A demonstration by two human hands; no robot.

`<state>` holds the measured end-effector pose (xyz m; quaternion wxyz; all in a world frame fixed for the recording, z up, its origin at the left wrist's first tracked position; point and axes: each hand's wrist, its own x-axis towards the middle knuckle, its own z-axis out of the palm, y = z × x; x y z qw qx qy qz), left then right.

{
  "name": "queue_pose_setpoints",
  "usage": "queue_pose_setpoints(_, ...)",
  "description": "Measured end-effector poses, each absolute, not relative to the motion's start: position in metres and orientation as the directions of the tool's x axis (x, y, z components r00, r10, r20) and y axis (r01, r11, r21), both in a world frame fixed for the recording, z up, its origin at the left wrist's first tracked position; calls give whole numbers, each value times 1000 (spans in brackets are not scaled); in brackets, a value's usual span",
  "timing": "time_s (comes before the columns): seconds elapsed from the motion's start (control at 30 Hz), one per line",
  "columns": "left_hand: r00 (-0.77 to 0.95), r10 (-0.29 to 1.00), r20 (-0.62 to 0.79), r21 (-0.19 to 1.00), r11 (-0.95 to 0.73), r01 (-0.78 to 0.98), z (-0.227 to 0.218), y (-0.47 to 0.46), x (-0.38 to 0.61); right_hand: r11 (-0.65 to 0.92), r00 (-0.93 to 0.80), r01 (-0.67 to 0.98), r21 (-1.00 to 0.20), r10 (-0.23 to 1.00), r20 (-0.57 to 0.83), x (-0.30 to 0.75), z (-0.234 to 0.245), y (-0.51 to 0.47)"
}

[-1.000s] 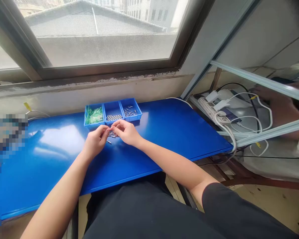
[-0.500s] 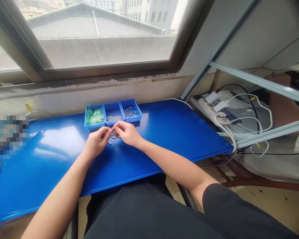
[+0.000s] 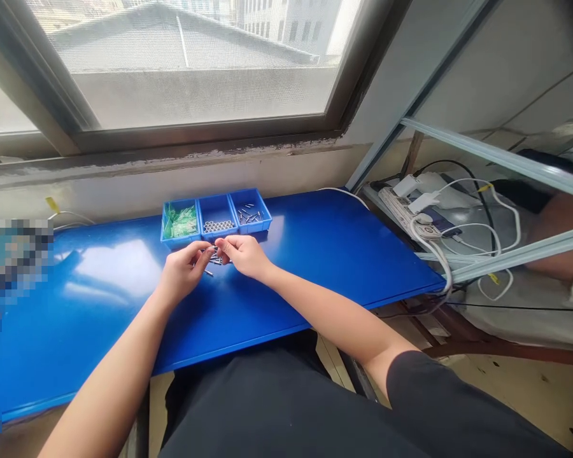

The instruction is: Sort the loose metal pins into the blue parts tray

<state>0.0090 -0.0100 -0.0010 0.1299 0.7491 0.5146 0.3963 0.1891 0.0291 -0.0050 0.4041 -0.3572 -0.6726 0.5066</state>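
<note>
My left hand [image 3: 185, 267] and my right hand [image 3: 242, 254] meet over the blue table, just in front of the bins. Thumb and fingers of both are pinched on a small metal pin [image 3: 213, 247], mostly covered by the fingertips. Beneath them lie several loose metal pins [image 3: 216, 259] on the tabletop. Behind stands a row of three joined blue bins. The left bin [image 3: 180, 240] holds green plastic pieces or bags, the middle bin [image 3: 214, 205] short metal rings or nuts, and the right bin [image 3: 267, 222] several thin metal pins.
The blue table [image 3: 334, 254] runs along the wall under a window [image 3: 205, 95]. At right are a metal frame [image 3: 496, 156], a power strip [image 3: 405, 207] with white cables, and part of another person [image 3: 561, 235]. A blurred-out object [image 3: 14, 254] lies at far left.
Both hands stay pinched together in nearly the same spot, with the fingers shifting slightly around the pin. The person at far right has moved a little.
</note>
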Motion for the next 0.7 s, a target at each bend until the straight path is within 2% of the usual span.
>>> queue_pose_setpoints(0.13,175,876,450,586,-437,682,3,-11,10,272,-428,59,-960,876,222,188,-5,28)
queue_pose_setpoints(0.3,145,876,460,564,-415,714,7,-11,10,453,-401,141,-880,839,368,188,-1,26)
queue_pose_setpoints(0.4,129,876,465,574,-410,709,6,-11,10,509,-396,177,-842,820,413,188,0,26)
queue_pose_setpoints(0.6,124,879,461,631,-423,651,-1,-11,10,499,-354,193,-845,839,415,188,-3,28)
queue_pose_setpoints(0.7,134,873,469,644,-442,624,-2,-11,11,423,-338,138,-896,870,359,187,-5,30)
